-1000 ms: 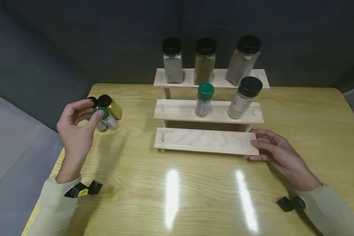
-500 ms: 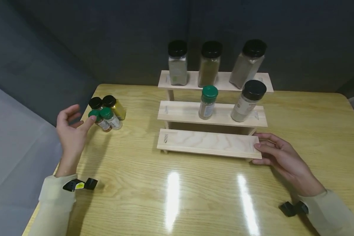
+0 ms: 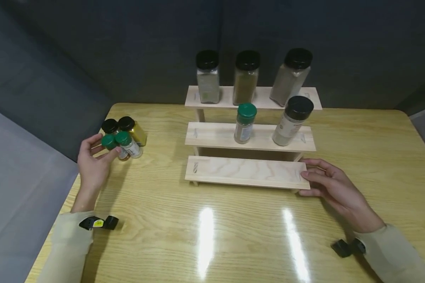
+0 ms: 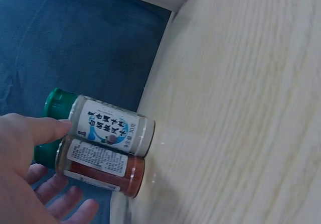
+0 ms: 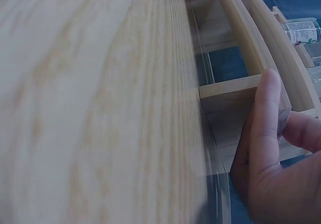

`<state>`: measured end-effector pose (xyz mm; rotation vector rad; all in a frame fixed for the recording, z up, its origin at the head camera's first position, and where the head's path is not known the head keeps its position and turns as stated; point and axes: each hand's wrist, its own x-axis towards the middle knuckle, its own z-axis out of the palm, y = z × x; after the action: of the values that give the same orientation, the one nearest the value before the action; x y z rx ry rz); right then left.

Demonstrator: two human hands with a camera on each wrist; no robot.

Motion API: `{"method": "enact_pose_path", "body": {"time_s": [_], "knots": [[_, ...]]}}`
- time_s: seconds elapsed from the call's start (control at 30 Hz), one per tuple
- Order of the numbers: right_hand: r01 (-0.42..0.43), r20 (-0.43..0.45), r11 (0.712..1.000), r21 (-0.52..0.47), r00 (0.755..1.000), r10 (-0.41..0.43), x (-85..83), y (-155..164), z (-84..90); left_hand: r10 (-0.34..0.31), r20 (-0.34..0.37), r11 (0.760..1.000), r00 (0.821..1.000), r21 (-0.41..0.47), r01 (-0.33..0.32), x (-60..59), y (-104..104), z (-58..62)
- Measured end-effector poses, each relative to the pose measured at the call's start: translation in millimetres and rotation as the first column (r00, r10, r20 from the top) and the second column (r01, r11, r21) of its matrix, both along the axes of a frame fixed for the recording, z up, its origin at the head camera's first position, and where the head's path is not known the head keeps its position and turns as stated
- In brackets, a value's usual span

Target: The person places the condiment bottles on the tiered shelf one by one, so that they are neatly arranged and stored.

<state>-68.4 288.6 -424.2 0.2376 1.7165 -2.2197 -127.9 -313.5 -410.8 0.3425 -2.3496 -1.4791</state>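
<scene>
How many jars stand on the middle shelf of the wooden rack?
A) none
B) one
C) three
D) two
D: the middle shelf carries only a green-capped jar and a black-capped jar, while the three other black-capped jars stand on the top shelf.
</scene>
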Motion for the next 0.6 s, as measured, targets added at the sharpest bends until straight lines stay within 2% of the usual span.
{"method": "enact_pose_path", "body": {"time_s": [0.2, 0.43, 0.6], "knots": [[-0.002, -0.012, 1.0, -0.01, 1.0, 0.002, -0.4, 0, -1.3, 0.001, 0.02, 1.0, 1.0, -0.018, -0.001, -2.0, 1, -7.1], [0.011, 0.014, 1.0, -0.022, 1.0, -0.011, -0.5, 0, 0.4, 0.047, 0.041, 0.998, 0.998, -0.03, -0.046, -5.4, 0, -12.9], [0.018, 0.025, 1.0, -0.022, 1.0, -0.017, -0.4, -2, 1.4, 0.058, 0.034, 0.997, 0.998, -0.051, -0.056, -6.1, 0, -16.2]]}}
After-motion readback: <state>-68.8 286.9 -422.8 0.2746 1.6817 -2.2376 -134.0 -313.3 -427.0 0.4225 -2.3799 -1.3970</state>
